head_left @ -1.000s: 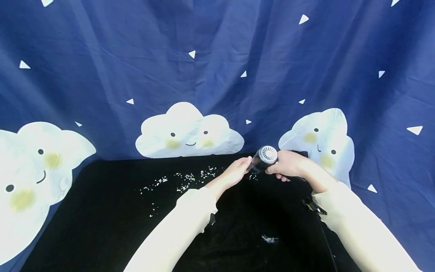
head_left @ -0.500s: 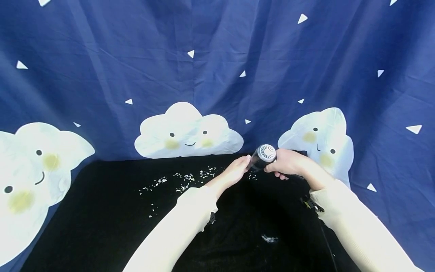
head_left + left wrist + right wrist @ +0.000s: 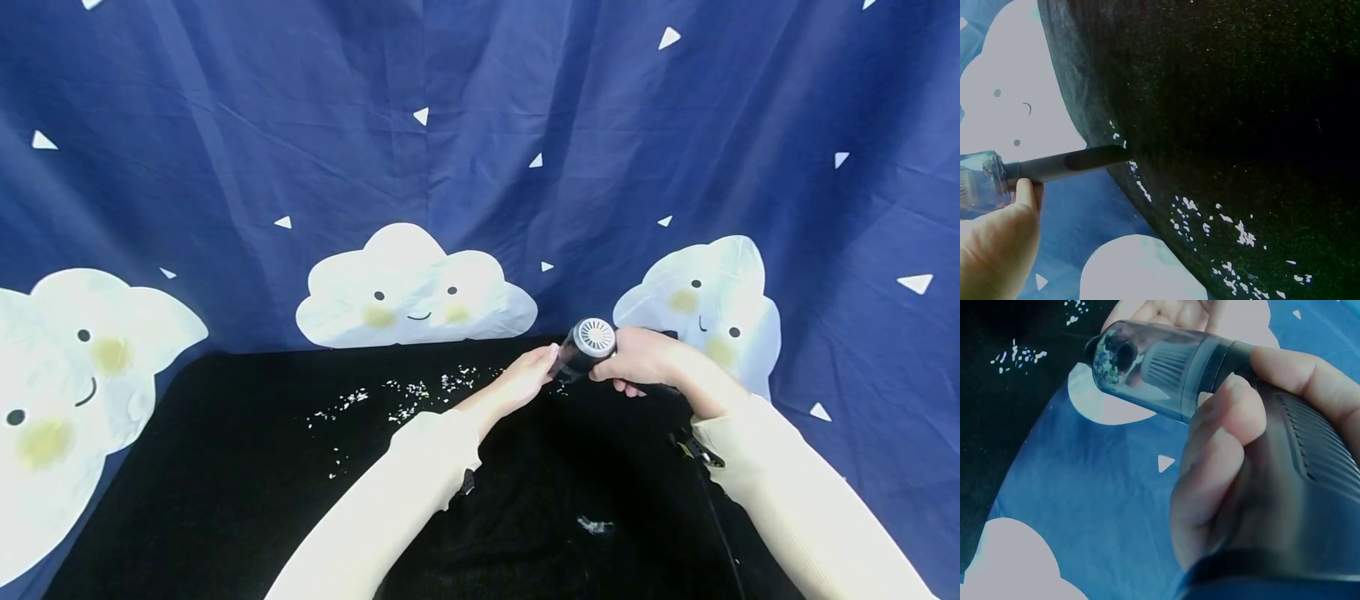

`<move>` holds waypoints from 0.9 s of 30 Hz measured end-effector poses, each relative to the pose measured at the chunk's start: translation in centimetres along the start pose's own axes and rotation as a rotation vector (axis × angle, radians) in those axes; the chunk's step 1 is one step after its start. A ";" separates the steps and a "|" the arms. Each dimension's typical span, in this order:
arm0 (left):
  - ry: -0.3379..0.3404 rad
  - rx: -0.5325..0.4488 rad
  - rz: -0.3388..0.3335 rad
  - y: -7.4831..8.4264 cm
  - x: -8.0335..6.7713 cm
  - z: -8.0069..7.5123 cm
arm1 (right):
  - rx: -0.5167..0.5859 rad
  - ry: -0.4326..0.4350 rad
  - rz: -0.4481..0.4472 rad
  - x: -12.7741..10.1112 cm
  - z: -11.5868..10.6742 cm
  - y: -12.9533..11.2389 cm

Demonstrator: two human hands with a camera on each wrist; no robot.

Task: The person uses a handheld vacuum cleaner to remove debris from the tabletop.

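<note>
A handheld vacuum cleaner (image 3: 596, 337), dark with a round silver vent end, is held over the far right part of the black cloth. My right hand (image 3: 641, 360) grips its handle, fingers wrapped round the body in the right wrist view. My left hand (image 3: 521, 379) holds the front, its fingertips at the base of the dark nozzle (image 3: 1072, 164). Small scraps and a ribbed filter show inside the clear dust cup (image 3: 1147, 369). In the left wrist view the nozzle tip reaches the cloth among small white scraps (image 3: 1245, 237).
The black cloth (image 3: 247, 483) covers the work surface. More white scraps (image 3: 352, 400) lie along its far side, and a whitish smear (image 3: 595, 526) shows near the front. A blue curtain (image 3: 480, 183) printed with clouds hangs right behind the far edge.
The vacuum cleaner and both hands shift slightly, a little left and then back right. Both holds stay the same, and the white scraps look nearly unchanged.
</note>
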State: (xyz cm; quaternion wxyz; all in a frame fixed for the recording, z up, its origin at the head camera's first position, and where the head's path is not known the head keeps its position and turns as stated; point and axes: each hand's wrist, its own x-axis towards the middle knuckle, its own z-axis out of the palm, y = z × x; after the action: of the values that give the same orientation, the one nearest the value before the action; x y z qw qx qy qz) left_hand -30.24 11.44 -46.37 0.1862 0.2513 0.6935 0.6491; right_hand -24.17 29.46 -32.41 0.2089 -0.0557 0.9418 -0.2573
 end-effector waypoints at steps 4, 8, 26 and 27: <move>-0.003 0.019 0.004 0.0 0.1 0.2 | 0.010 -0.001 -0.003 -0.2 -0.2 0.0; -0.008 0.022 0.008 0.0 0.1 0.5 | 0.010 -0.003 0.003 -0.4 -0.3 0.2; 0.021 0.196 0.044 0.8 0.4 -0.7 | 0.007 0.044 -0.042 0.0 -0.2 0.1; 0.024 0.198 0.045 0.7 0.4 -0.8 | 0.014 0.049 -0.050 0.2 0.0 0.1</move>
State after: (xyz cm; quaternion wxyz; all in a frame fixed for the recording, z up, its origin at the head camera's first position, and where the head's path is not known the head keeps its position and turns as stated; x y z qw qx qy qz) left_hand -30.95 11.07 -45.53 0.1375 0.2759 0.7507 0.5844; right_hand -24.33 29.55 -32.49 0.1795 -0.0712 0.9432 -0.2702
